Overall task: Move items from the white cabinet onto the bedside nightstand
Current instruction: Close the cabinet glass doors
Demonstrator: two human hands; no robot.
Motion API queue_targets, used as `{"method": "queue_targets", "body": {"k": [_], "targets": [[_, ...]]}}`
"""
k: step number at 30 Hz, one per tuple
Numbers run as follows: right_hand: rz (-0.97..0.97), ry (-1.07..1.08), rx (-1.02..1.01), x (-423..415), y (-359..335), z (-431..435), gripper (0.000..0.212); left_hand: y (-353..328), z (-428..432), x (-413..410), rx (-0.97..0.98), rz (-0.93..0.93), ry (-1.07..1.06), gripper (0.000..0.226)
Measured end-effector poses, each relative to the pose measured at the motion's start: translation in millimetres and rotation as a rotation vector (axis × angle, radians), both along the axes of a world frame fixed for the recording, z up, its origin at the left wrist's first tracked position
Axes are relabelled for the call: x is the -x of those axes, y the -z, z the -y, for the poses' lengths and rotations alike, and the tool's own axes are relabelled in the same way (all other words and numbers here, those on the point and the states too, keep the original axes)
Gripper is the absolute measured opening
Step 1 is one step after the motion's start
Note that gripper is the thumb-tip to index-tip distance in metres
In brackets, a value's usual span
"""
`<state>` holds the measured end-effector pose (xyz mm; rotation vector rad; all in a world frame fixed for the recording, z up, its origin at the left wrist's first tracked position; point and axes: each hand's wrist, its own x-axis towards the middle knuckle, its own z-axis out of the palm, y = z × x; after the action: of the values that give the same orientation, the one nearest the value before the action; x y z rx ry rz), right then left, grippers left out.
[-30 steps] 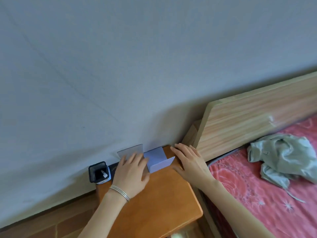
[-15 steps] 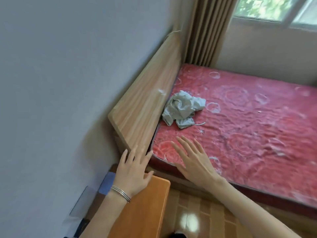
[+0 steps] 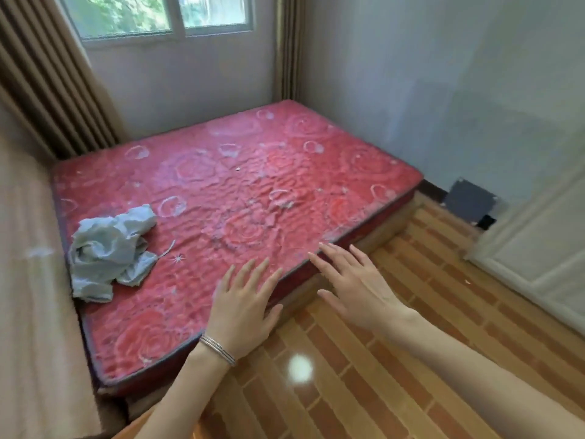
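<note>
- One red mattress (image 3: 240, 185) fills the middle. It is quilted with a rose pattern. It is now seen whole, while half a second ago only its near part was shown.
- One glossy floor (image 3: 411, 359) of brown strips, laid like bricks, lies to the right of it.
- One wooden headboard (image 3: 28, 280), blurred, is now at the left edge; earlier it stood in the middle.
- One white cabinet (image 3: 544, 255) with a panelled front has come into view at the right edge, well apart from both hands.
- Two pleated brown curtains, one left (image 3: 47, 83) and one right (image 3: 286, 49), are hung beside one window (image 3: 164, 14).
- One crumpled pale cloth (image 3: 107, 248) lies on the mattress near the headboard, as before.
- Two hands are held palm down over the mattress edge, the left hand (image 3: 245, 308) and the right hand (image 3: 357, 289). The fingers of both are spread and nothing is gripped, as earlier.
- One bracelet (image 3: 218, 348) of thin silver-coloured rings is worn on the left wrist.
- The orange nightstand, seen under the left arm earlier, cannot be told with certainty at the lower edge.
</note>
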<state>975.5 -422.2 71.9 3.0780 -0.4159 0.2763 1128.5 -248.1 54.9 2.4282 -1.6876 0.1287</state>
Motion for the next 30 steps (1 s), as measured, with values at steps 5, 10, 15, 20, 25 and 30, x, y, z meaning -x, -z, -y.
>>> {"method": "queue_targets", "body": {"k": [5, 10, 15, 20, 25, 30], "targets": [[-0.005, 0.267, 0.055, 112, -28, 53, 0.064, -24, 102, 66, 0.077, 0.019, 0.259, 0.057], [-0.013, 0.471, 0.117, 222, -61, 93, 0.063, -58, 193, 159, 0.133, 0.056, 0.464, 0.058], [-0.003, 0.592, 0.181, 314, -87, 126, 0.060, -83, 258, 243, 0.186, 0.092, 0.590, 0.059], [0.024, 0.689, 0.202, 380, -104, 149, 0.060, -94, 300, 308, 0.223, 0.105, 0.705, 0.058], [0.069, 0.746, 0.202, 416, -97, 171, 0.058, -94, 332, 339, 0.228, 0.150, 0.775, 0.058], [0.046, 0.773, 0.194, 424, -74, 198, 0.056, -77, 372, 345, 0.191, 0.142, 0.822, 0.062]]}}
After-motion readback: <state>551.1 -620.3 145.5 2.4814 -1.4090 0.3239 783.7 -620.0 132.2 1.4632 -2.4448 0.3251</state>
